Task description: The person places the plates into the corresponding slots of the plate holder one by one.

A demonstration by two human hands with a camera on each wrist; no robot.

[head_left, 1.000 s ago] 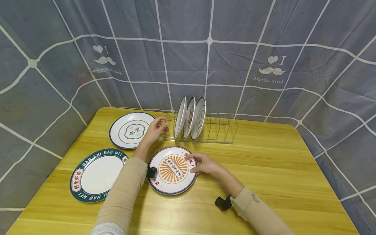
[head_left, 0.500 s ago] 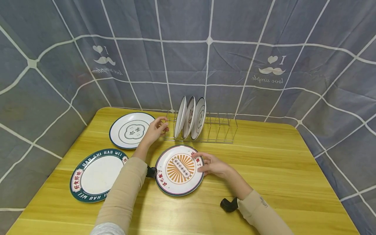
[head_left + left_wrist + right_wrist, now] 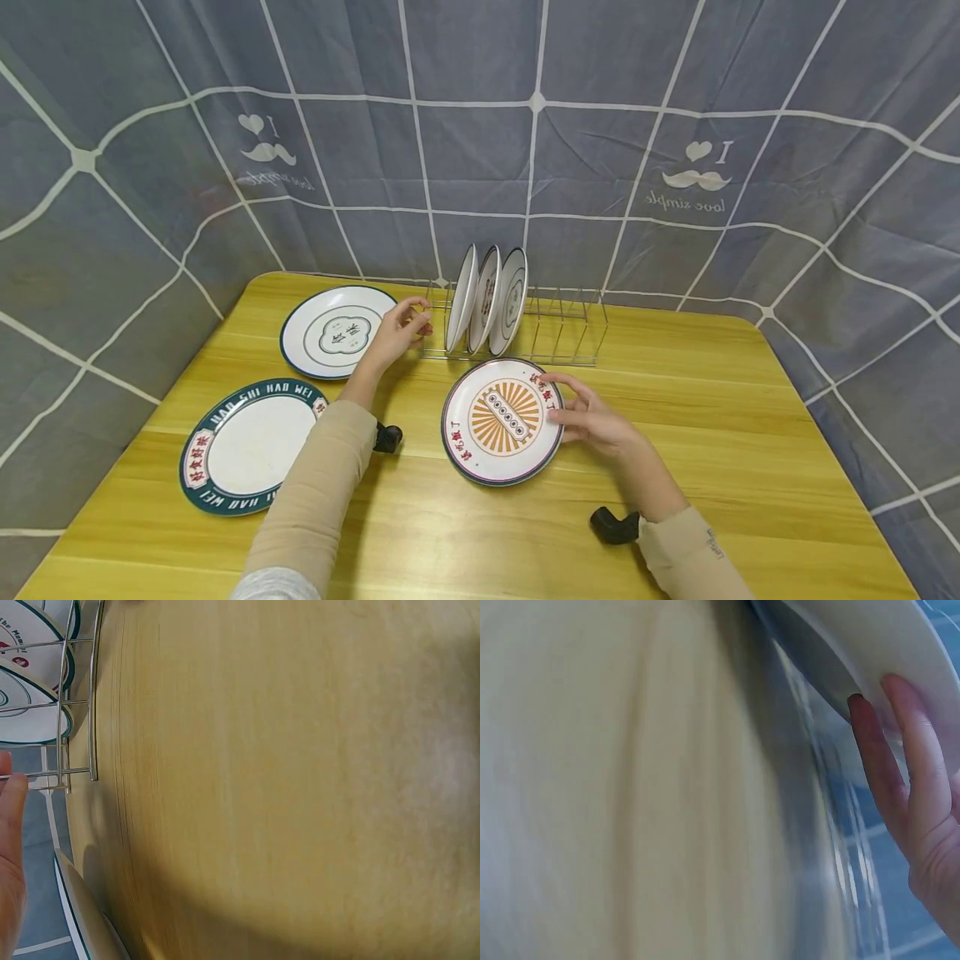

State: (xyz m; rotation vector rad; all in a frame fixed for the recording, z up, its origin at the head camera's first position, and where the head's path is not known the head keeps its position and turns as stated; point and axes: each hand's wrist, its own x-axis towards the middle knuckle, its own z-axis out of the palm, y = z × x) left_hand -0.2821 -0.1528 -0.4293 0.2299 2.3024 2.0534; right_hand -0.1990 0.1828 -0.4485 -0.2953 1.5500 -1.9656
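Note:
A round white plate [image 3: 504, 421] with an orange sunburst and red lettering is held above the table. My right hand [image 3: 596, 419] grips its right rim, and in the right wrist view the fingers [image 3: 922, 757] lie against its underside. Behind it stands a wire plate rack [image 3: 570, 364]. Three plates lean upright in the rack's left part; the rightmost plate [image 3: 512, 304] faces the bare slots. At the rack's left end my left hand [image 3: 393, 333] holds the frame; in the left wrist view its fingertips pinch the end wire [image 3: 79, 772].
A white plate with a blue rim [image 3: 315, 354] lies at the back left. Nearer sits an oval platter [image 3: 255, 442] with a green lettered rim, partly covered by the left sleeve [image 3: 315, 483]. A grey checked curtain [image 3: 600, 167] encloses the wooden table [image 3: 735, 450].
My right hand has carried the sunburst plate rightward and slightly toward the rack, away from the left sleeve. The left hand and the rack keep their places.

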